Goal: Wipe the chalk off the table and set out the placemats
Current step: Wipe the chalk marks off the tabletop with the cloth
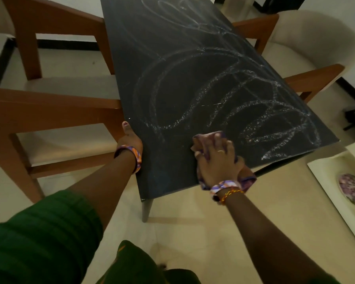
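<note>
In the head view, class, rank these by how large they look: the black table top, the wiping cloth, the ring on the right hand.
1. Black table top, by far the largest.
2. Wiping cloth, partly hidden under the right hand.
3. Ring, a thin band on one finger, smallest.

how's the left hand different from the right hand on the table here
The left hand holds nothing and grips the table's side edge, thumb on top; the right hand presses a purple cloth flat on the top. The left sits beside a stretch free of chalk scribbles; the right sits just short of them. The right shows a ring; on the left none can be seen. Both wrists wear purple patterned bands.
</note>
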